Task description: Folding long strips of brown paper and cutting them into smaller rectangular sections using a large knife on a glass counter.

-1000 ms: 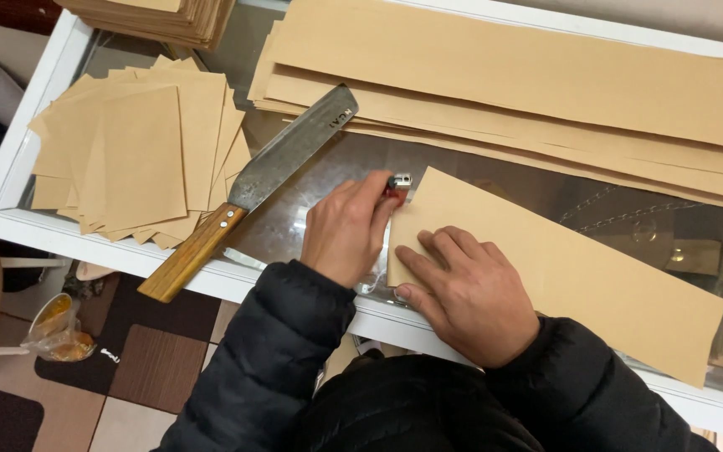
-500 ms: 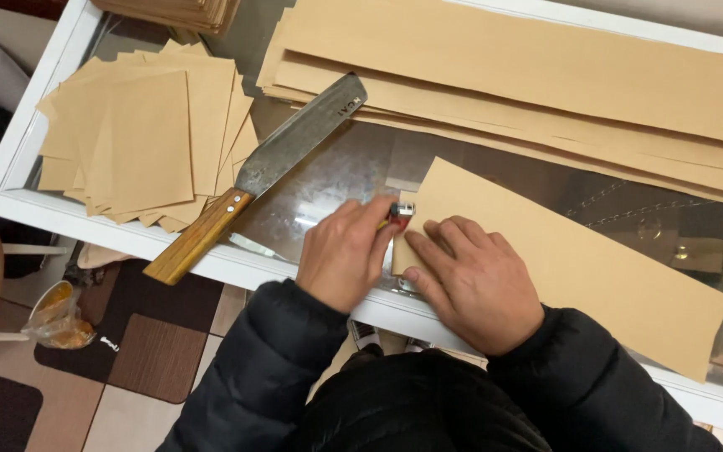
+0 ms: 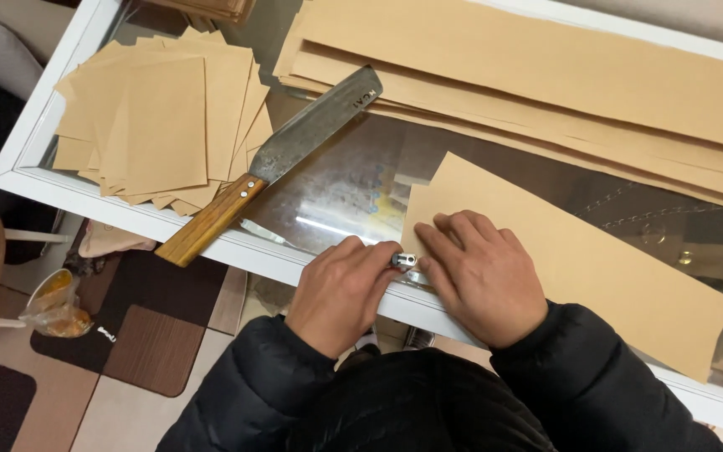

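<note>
- Two hands at work on the near edge of the glass-topped table [image 3: 35, 180], white-framed.
- Far left: loose stack of cut brown sheets [image 3: 156, 125], fanned and well apart from both hands.
- Next: broad cleaver [image 3: 311, 125] with wooden handle [image 3: 211, 219] lying flat on the glass, handle over the table frame, untouched.
- Left hand [image 3: 340, 289] curled closed around a small metal tool [image 3: 403, 260], only its tip showing past the fingertips, right at the short end of the brown paper strip [image 3: 579, 259].
- Right hand [image 3: 479, 276] spread flat on the strip, holding nothing, pinning it just beside the tool.
- Likely best done with firm, even pressure from the flat hand, fingers kept clear of the tool tip, strip square to the table edge.
- Far right and behind: long uncut brown strips [image 3: 546, 67] stacked across the far side.
</note>
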